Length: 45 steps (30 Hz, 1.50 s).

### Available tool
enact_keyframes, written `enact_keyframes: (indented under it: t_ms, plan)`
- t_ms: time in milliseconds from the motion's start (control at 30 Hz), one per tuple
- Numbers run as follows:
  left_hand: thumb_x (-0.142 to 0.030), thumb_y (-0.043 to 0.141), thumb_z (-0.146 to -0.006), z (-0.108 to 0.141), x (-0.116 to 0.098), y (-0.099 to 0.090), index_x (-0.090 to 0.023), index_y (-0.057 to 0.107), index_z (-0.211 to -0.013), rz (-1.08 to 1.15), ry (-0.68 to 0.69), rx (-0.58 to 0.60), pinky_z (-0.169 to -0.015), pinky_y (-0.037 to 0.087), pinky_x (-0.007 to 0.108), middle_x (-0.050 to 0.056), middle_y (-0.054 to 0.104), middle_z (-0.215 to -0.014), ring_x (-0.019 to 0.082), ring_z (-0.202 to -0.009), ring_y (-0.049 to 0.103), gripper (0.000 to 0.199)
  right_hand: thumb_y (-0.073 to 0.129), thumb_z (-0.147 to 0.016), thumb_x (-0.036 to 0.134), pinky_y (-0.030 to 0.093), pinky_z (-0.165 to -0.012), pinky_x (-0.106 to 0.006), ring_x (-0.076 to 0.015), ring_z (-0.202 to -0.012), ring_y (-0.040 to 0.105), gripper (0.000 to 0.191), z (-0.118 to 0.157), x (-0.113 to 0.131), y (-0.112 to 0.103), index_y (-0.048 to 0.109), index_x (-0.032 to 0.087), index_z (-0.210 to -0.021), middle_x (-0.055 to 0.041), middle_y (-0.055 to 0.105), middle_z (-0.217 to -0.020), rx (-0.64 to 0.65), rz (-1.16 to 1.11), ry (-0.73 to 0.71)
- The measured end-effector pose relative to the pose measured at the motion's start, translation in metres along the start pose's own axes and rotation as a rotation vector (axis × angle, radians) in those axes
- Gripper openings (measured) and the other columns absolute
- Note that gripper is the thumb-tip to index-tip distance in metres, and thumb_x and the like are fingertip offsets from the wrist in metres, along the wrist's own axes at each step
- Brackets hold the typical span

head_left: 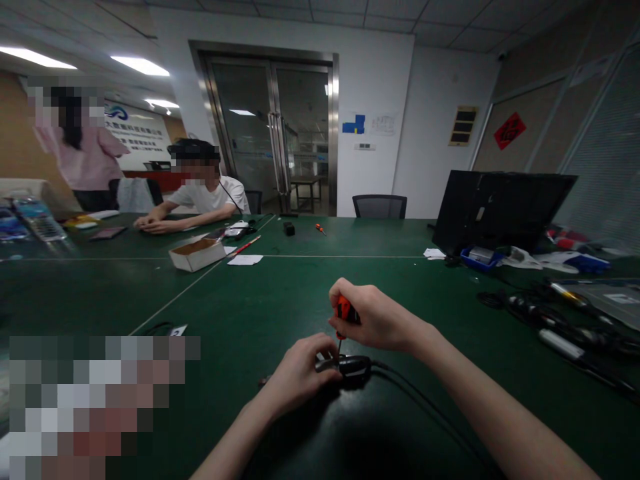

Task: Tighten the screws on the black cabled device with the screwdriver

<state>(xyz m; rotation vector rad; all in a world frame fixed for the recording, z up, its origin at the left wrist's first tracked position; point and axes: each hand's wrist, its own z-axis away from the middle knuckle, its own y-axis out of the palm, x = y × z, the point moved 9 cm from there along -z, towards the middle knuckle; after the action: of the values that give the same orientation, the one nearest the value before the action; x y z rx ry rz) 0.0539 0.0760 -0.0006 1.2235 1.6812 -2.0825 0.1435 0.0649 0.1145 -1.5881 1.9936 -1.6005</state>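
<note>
- Head view: the right hand [367, 315] has its fingers [340, 289] closed around the orange-and-black screwdriver [343, 311], which stands nearly upright, shaft down.
- The left hand [306, 365] has its fingers [324, 345] clamped on one end of the black device [355, 371], thumb on the near side.
- The black device lies low over the green counter [280, 300], and the screwdriver's shaft meets it beside the left fingertips; the exact contact is too small to tell.
- A black cable [417, 395] runs from the device's other end, passing under the right forearm.
- Farther out, an open white box [197, 256] sits beside paper slips [245, 260]; beyond them are a small black block [289, 229] and an orange-handled tool [320, 229].
- Toward the right, a black monitor [500, 210] stands behind a blue tray [481, 259], with tangled cables [530, 308] nearer.
- Across the counter sits a person in white [213, 197].
</note>
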Motion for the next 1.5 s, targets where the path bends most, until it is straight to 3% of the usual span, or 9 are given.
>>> enact_keyframes:
  t_ms: [567, 967, 1500]
  plan:
    - [-0.020, 0.069, -0.074, 0.001, 0.003, 0.002, -0.016, 0.070, -0.094, 0.051, 0.026, 0.006, -0.079, 0.048, 0.029, 0.007, 0.069, -0.100, 0.024, -0.094, 0.061, 0.020, 0.057, -0.084, 0.016, 0.039, -0.062, -0.025, -0.0126, -0.068, 0.051, 0.020, 0.002, 0.011, 0.001, 0.046, 0.021, -0.100, 0.0004, 0.058, -0.082, 0.019, 0.069, -0.051]
    - [-0.015, 0.068, -0.073, 0.000, 0.002, 0.001, -0.016, 0.070, -0.092, 0.025, 0.033, -0.007, -0.081, 0.046, 0.027, 0.006, 0.070, -0.100, 0.023, -0.095, 0.061, 0.019, 0.055, -0.080, 0.015, 0.042, -0.065, -0.026, -0.0144, -0.072, 0.054, 0.025, 0.005, 0.017, 0.003, 0.046, 0.021, -0.102, -0.0025, 0.061, -0.087, 0.093, 0.047, -0.077]
    - [-0.021, 0.071, -0.072, -0.002, 0.006, 0.002, -0.017, 0.069, -0.089, 0.014, 0.034, -0.002, -0.081, 0.048, 0.030, 0.006, 0.071, -0.098, 0.024, -0.094, 0.063, 0.017, 0.055, -0.081, 0.015, 0.041, -0.065, -0.026, -0.0141, -0.071, 0.053, 0.028, 0.006, 0.022, 0.005, 0.048, 0.020, -0.108, -0.0030, 0.062, -0.087, 0.096, 0.096, -0.070]
